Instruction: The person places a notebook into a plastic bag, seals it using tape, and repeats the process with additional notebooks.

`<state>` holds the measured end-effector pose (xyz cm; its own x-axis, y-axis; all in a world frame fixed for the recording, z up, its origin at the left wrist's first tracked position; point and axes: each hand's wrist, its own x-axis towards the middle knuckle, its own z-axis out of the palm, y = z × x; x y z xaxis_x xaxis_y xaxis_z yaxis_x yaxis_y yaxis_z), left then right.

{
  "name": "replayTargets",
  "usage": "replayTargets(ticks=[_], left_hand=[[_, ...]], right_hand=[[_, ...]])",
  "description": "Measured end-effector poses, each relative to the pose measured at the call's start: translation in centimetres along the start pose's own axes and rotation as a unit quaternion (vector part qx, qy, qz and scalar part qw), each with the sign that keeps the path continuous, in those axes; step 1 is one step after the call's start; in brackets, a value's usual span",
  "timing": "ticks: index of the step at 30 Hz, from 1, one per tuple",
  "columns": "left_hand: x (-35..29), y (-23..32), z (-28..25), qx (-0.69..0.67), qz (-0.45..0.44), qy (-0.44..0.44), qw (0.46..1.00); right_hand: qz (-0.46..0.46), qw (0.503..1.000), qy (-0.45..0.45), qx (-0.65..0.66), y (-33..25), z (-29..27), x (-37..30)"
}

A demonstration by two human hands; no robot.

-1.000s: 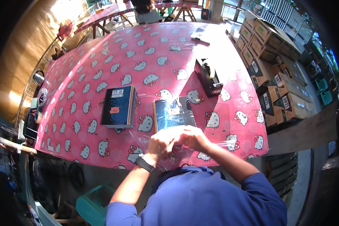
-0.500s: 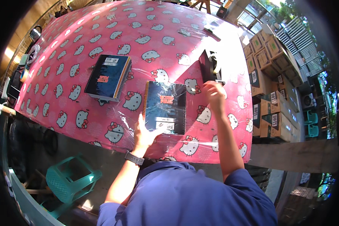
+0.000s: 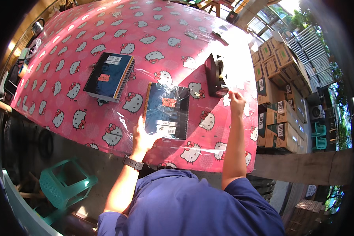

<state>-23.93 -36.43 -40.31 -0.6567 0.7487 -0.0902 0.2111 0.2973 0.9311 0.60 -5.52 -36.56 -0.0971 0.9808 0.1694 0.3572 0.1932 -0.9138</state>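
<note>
A dark spiral notebook (image 3: 167,110) wrapped in clear plastic lies on the pink patterned tablecloth (image 3: 106,51) near the front edge. My left hand (image 3: 143,135) presses flat on the plastic at the notebook's lower left corner. My right hand (image 3: 236,103) is raised at the right, pinching a strip of clear tape pulled from the black tape dispenser (image 3: 215,76). A stack of similar dark notebooks (image 3: 110,76) sits to the left.
Stacked cardboard boxes (image 3: 277,98) stand past the table's right edge. A green plastic stool (image 3: 65,183) is on the floor at lower left. Small items lie along the table's far left edge (image 3: 25,55).
My right hand left the notebook, reached to the tape dispenser and now pulls tape from it. My left hand stayed pressed on the wrapped notebook.
</note>
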Motion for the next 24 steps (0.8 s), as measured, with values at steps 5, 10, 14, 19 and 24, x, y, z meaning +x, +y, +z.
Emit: replayTargets(ticks=[5,10,14,19,24], left_hand=[[0.4,0.5,1.4,-0.011,0.024,-0.044,0.999],[0.0,-0.1,0.3,0.036,0.013,0.017,0.999],[-0.7,1.8,0.2,0.041,0.000,0.001,0.999],[-0.4,0.4,0.0,0.120,0.028,-0.026,0.992],[1.8,0.7,-0.2,0.055,-0.010,-0.032,0.998]], right_hand=[[0.351,0.846,-0.221,0.334,4.1,-1.8,0.7],[-0.060,0.794,-0.582,-0.164,-11.9,5.6,-6.9],[-0.239,0.642,-0.687,-0.242,-15.5,9.8,-12.3],[-0.350,0.621,-0.549,-0.437,-13.8,12.5,-11.0],[-0.300,0.883,-0.227,-0.280,-6.3,7.7,-6.8]])
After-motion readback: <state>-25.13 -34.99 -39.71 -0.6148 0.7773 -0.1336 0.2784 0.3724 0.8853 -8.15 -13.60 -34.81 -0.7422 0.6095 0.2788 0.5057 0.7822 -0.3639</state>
